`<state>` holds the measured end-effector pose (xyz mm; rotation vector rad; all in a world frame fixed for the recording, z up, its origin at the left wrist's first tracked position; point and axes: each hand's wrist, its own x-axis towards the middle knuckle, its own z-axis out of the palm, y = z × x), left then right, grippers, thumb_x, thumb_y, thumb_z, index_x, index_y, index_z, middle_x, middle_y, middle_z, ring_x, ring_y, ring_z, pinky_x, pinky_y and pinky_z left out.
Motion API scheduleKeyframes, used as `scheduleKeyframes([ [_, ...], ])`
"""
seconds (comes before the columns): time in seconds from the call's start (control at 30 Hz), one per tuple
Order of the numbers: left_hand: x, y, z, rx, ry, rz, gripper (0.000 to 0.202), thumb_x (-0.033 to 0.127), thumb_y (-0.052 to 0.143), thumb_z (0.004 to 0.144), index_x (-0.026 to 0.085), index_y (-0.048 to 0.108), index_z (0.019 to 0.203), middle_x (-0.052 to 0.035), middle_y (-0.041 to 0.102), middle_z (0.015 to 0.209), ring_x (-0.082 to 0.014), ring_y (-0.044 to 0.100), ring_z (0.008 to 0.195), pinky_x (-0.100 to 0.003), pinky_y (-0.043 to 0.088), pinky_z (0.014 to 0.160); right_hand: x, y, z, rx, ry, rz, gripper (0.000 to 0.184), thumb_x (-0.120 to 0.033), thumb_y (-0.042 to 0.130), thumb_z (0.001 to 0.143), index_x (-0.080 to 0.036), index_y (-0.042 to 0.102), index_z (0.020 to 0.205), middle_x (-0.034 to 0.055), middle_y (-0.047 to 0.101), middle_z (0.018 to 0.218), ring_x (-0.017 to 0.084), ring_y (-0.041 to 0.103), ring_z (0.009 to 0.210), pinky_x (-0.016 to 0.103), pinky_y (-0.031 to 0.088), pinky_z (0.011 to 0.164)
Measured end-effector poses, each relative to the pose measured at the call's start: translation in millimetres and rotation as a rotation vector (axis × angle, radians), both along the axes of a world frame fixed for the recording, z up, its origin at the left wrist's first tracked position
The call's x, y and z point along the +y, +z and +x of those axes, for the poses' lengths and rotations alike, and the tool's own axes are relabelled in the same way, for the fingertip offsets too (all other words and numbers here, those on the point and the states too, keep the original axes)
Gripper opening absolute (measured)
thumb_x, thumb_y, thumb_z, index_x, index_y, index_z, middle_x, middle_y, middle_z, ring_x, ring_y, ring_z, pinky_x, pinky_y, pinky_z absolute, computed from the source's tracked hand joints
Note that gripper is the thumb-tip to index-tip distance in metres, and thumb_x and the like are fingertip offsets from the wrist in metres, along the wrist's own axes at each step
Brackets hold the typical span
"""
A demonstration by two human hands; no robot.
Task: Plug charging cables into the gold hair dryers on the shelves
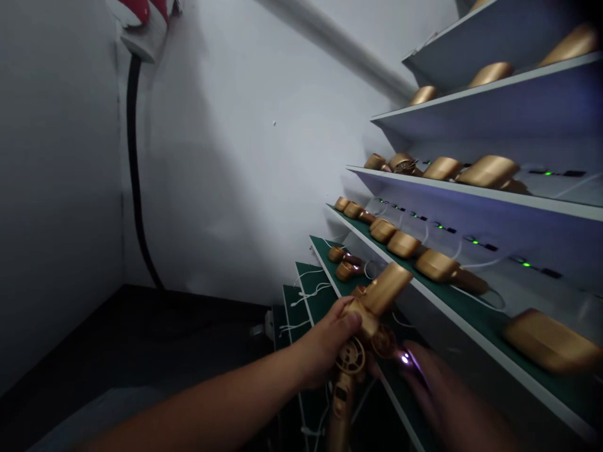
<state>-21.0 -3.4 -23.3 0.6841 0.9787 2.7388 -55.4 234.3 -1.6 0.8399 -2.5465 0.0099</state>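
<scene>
My left hand (332,336) is wrapped round a bunch of gold handheld fans. One gold fan (390,285) points up and to the right out of this grip. Another gold fan (350,359), with a round grille and a small dark display on its handle, hangs down below the hand. Blurred by motion, my right hand (436,386) closes on the handle of a further gold fan (384,342), whose head lies against the bunch. A white light glows on that handle. The fingers of my right hand are partly hidden.
Shelves with green mats (464,301) rise on the right, bearing rows of gold fans (438,263). White cables (311,292) trail over the lower shelves, and small green lights (526,265) line the back. A black hose (134,163) hangs by the wall on the left.
</scene>
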Motion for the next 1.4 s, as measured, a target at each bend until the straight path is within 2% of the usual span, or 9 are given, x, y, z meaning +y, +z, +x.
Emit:
scheduleKeyframes([
  [0.17, -12, 2.2, -3, -0.050, -0.186, 0.040, 0.093, 0.082, 0.066, 0.066, 0.013, 0.055, 0.127, -0.0062, 0.065, 0.079, -0.0135, 0.064, 0.058, -0.017, 0.047, 0.044, -17, 14.7, 20, -0.026, -0.036, -0.019, 0.041, -0.053, 0.028, 0.100, -0.038, 0.051, 0.130, 0.0020, 0.066, 0.115, 0.019, 0.068, 0.074, 0.041, 0.060, 0.077],
  [0.3, -12, 2.0, -9, -0.026, -0.167, 0.028, 0.081, 0.070, 0.076, 0.068, 0.017, 0.056, 0.126, -0.0017, 0.060, 0.072, -0.0144, 0.063, 0.061, -0.018, 0.048, 0.045, -30, 32.2, 31, 0.025, -0.042, 0.061, 0.044, -0.052, 0.026, 0.099, -0.042, 0.053, 0.133, 0.0014, 0.070, 0.104, 0.015, 0.059, 0.047, 0.032, 0.054, 0.049],
  [0.4, -9, 4.0, -16, 0.006, -0.143, 0.004, 0.076, 0.067, 0.076, 0.067, 0.015, 0.058, 0.119, -0.0003, 0.055, 0.067, -0.0138, 0.058, 0.059, -0.018, 0.045, 0.044, -32, 39.3, 36, 0.042, -0.043, 0.080, 0.041, -0.052, 0.032, 0.098, -0.042, 0.056, 0.130, -0.0007, 0.071, 0.099, 0.019, 0.064, 0.055, 0.032, 0.048, 0.043],
  [0.57, -15, 5.0, -30, 0.050, -0.115, -0.033, 0.074, 0.069, 0.072, 0.069, 0.014, 0.059, 0.116, 0.0021, 0.050, 0.060, -0.0132, 0.052, 0.056, -0.018, 0.039, 0.043, -25, 35.1, 28, -0.103, -0.128, -0.084, 0.043, -0.058, 0.039, 0.093, -0.027, 0.068, 0.098, 0.0044, 0.071, 0.084, 0.027, 0.068, 0.080, 0.044, 0.053, 0.069],
  [0.67, -20, 1.6, -38, 0.045, -0.100, -0.029, 0.069, 0.070, 0.071, 0.069, 0.014, 0.061, 0.108, 0.0023, 0.049, 0.058, -0.0126, 0.050, 0.055, -0.018, 0.038, 0.042, -20, 29.7, 22, -0.211, -0.100, -0.148, 0.040, -0.051, 0.039, 0.093, -0.023, 0.068, 0.098, 0.0074, 0.072, 0.086, 0.024, 0.067, 0.076, 0.038, 0.052, 0.067],
  [0.8, -27, -1.0, -43, 0.063, -0.133, -0.010, 0.071, 0.073, 0.068, 0.070, 0.014, 0.063, 0.109, 0.0035, 0.045, 0.057, -0.0121, 0.048, 0.055, -0.018, 0.039, 0.043, -21, 29.2, 20, -0.153, -0.081, -0.013, 0.041, -0.047, 0.032, 0.095, -0.023, 0.062, 0.082, 0.0071, 0.067, 0.073, 0.023, 0.064, 0.067, 0.034, 0.045, 0.058],
  [1.13, -35, 24.6, -46, 0.193, -0.170, -0.079, 0.077, 0.071, 0.072, 0.065, 0.013, 0.060, 0.114, 0.0012, 0.051, 0.062, -0.0110, 0.047, 0.054, -0.018, 0.034, 0.041, -32, 44.9, 30, -0.204, -0.300, 0.099, 0.049, -0.055, 0.016, 0.090, -0.025, 0.055, 0.088, 0.0053, 0.064, 0.065, 0.024, 0.060, 0.056, 0.032, 0.031, 0.053],
  [1.3, -34, 27.5, -42, 0.166, -0.120, -0.072, 0.074, 0.071, 0.069, 0.067, 0.013, 0.060, 0.113, -0.0015, 0.054, 0.075, -0.0093, 0.048, 0.056, -0.018, 0.033, 0.041, -37, 45.7, 33, -0.237, -0.349, 0.081, 0.051, -0.054, 0.016, 0.088, -0.024, 0.057, 0.091, 0.0076, 0.065, 0.063, 0.026, 0.061, 0.053, 0.031, 0.028, 0.049],
  [1.4, -36, 28.1, -39, 0.144, -0.102, -0.077, 0.071, 0.071, 0.067, 0.068, 0.013, 0.060, 0.110, -0.0010, 0.052, 0.072, -0.0102, 0.048, 0.057, -0.019, 0.034, 0.042, -35, 43.1, 31, -0.194, -0.339, 0.051, 0.050, -0.056, 0.020, 0.087, -0.026, 0.059, 0.092, 0.0059, 0.063, 0.057, 0.027, 0.061, 0.049, 0.031, 0.025, 0.047],
])
